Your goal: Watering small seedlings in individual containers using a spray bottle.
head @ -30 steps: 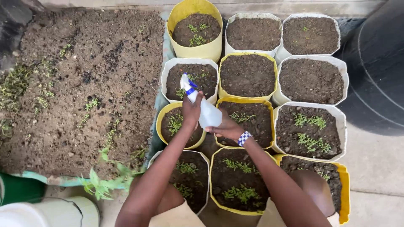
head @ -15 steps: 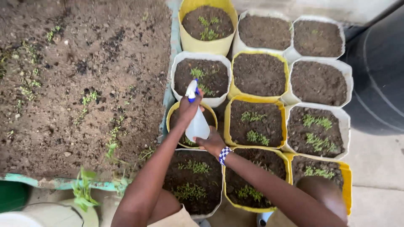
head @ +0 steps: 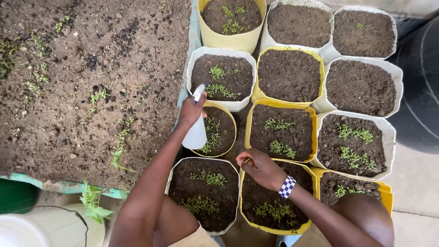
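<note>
My left hand (head: 191, 110) grips a white spray bottle (head: 196, 130) with a blue nozzle tip, held over a small yellow pot (head: 227, 116) of seedlings and pointing up toward a white pot (head: 195, 59) with green sprouts. My right hand (head: 260, 168), with a blue-and-white checkered wristband (head: 287, 186), rests with curled fingers on the rim of a yellow pot (head: 245, 201) of seedlings just below a yellow pot (head: 250, 120) with two small sprout clumps. Whether the fingers pinch anything is hidden.
Several white and yellow soil-filled pots stand in rows at right. A large soil bed (head: 87, 82) with scattered weeds fills the left, edged by a teal border (head: 59, 185). A white bucket (head: 41, 228) sits bottom left, a dark barrel (head: 420, 77) at right.
The view has shifted closer. My right hand has let go of the bottle and dropped to the lower yellow pot's rim. My left hand keeps the bottle.
</note>
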